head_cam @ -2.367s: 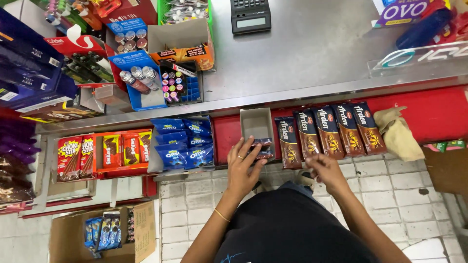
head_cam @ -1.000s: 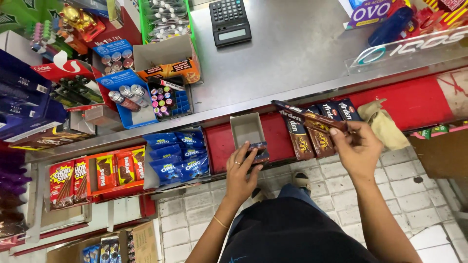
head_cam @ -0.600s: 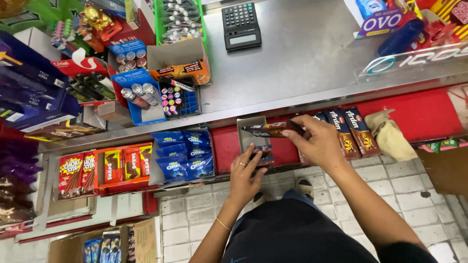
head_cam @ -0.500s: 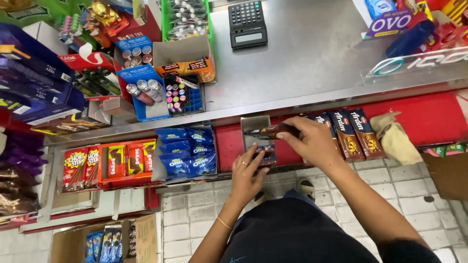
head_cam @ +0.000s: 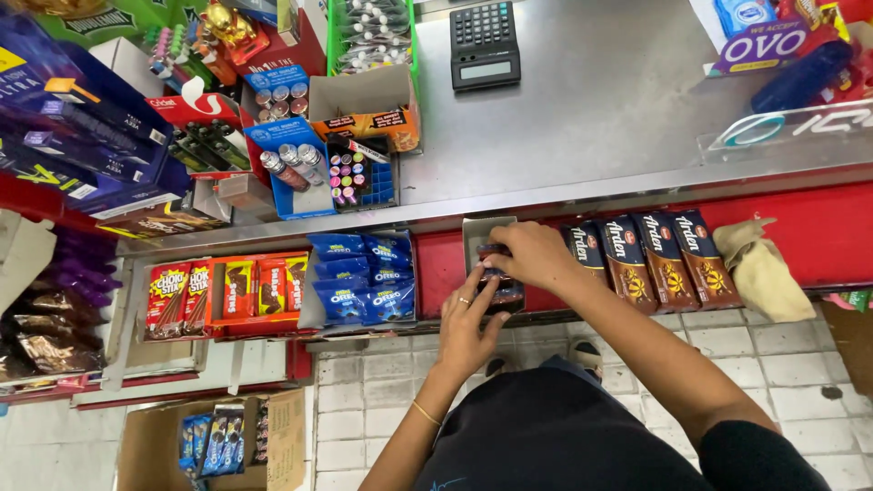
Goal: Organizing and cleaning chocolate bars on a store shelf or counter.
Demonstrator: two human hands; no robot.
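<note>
Left hand (head_cam: pixel 468 323) nearest body, fingers spread open, steadying front of grey box (head_cam: pixel 486 235) on red shelf (head_cam: pixel 800 238). Right hand (head_cam: pixel 532 255) just beyond, closed over dark packs (head_cam: pixel 503 289), pressing them into box. Packs' long axis runs away from body. Farther: steel surface (head_cam: pixel 618 109), calculator (head_cam: pixel 485 44).

Both hands, left hand (head_cam: pixel 468 323) and right hand (head_cam: pixel 532 256), on dark biscuit packs (head_cam: pixel 503 289) in a grey box (head_cam: pixel 475 233).
</note>
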